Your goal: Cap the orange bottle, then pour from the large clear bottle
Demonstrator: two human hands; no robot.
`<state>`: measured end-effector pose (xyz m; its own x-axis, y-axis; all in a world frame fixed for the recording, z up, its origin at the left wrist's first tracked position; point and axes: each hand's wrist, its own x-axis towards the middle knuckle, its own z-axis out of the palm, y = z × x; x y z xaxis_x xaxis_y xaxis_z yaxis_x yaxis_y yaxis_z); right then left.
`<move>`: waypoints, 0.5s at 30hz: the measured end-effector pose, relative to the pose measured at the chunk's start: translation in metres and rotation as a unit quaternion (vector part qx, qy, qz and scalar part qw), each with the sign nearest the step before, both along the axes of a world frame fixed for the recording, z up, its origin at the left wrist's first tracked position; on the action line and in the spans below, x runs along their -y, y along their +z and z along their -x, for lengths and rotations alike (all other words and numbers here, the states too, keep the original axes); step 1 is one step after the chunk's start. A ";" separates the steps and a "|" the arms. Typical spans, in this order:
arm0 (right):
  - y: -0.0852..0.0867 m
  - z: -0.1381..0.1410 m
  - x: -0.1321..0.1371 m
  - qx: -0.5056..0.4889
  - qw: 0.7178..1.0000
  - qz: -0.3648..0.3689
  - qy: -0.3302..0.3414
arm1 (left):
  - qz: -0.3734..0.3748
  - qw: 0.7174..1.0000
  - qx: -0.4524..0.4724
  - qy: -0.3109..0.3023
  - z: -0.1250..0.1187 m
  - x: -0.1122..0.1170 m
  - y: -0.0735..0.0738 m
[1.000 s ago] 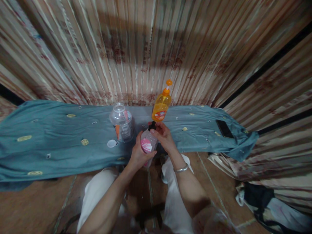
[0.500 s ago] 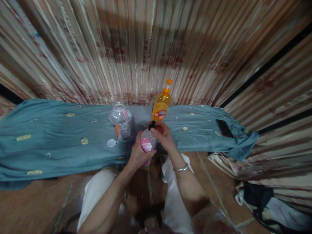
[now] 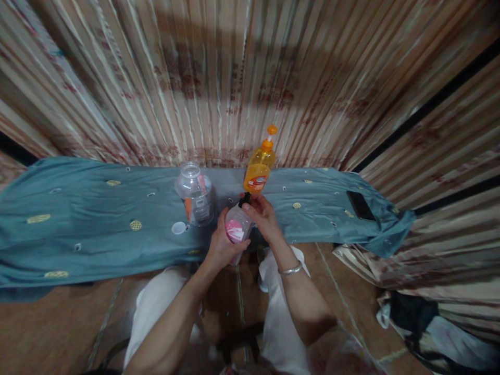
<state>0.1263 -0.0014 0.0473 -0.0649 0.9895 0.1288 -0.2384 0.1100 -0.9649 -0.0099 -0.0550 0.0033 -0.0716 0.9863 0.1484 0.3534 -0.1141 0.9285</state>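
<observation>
The left hand (image 3: 222,244) has its grip clamped around a clear bottle (image 3: 235,228) with a pink label, tilted over the near edge of the tabletop (image 3: 97,208). The right hand (image 3: 267,219) has its grip closed on the black top (image 3: 244,200). An orange pump bottle (image 3: 258,172) stands beyond; left, a clear jar (image 3: 201,211) stands near a white disc (image 3: 178,228).
</observation>
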 end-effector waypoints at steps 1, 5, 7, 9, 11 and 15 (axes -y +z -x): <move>-0.001 0.000 -0.001 0.005 1.000 0.003 -0.011 | 0.005 1.000 -0.001 -0.002 0.000 0.000 0.000; -0.001 -0.002 -0.001 0.017 1.000 0.017 -0.019 | 0.021 1.000 -0.002 -0.005 -0.001 0.001 0.002; 0.001 -0.003 0.000 0.020 1.000 0.013 -0.002 | 0.022 1.000 -0.002 -0.005 -0.001 0.001 0.003; 0.003 -0.003 0.001 0.026 1.000 0.006 0.016 | 0.023 1.000 -0.004 -0.002 0.000 0.001 0.003; 0.004 -0.002 0.002 0.026 0.999 0.001 0.023 | 0.022 1.000 -0.008 0.000 0.001 0.000 0.003; 0.002 -0.001 0.001 0.025 1.000 0.002 -0.016 | 0.024 1.000 -0.009 -0.002 0.000 0.001 0.003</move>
